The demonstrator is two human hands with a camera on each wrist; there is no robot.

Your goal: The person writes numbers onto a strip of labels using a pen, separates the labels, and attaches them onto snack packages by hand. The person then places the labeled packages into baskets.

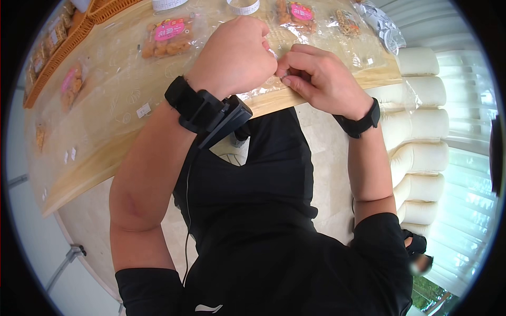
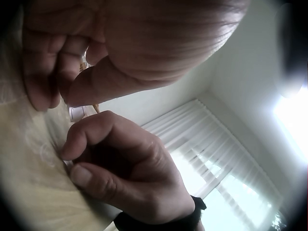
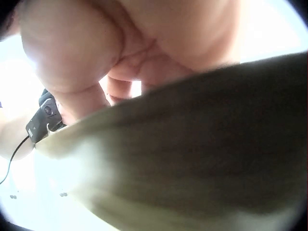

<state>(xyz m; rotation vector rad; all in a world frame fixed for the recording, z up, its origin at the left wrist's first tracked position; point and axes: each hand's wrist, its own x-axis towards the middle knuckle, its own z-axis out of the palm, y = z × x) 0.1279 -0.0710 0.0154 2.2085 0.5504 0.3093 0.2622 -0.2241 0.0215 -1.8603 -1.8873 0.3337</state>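
Observation:
At the table's front edge, a crinkled clear plastic bag [image 1: 257, 90] lies beneath and between the two hands. My left hand [image 1: 232, 55] is bent over it, thumb and fingertips together on the plastic; in the head view the back of the hand covers those tips. Facing it from the right, my right hand [image 1: 329, 81] pinches the plastic between thumb and forefinger. From the left wrist, the left thumb [image 2: 96, 86] points down toward the right hand's curled forefinger [image 2: 91, 132]. The right wrist view shows mostly the palm [image 3: 139, 48] above the table edge [image 3: 192, 125].
Packets of brown snacks with pink labels [image 1: 169, 31] lie across the table, another packet [image 1: 300, 13] beyond the hands. Two label rolls [image 1: 243, 5] stand at the far side. Small white labels [image 1: 143, 109] dot the left part. A wicker basket [image 1: 63, 52] stands far left; a cream padded seat [image 1: 421, 121] is right.

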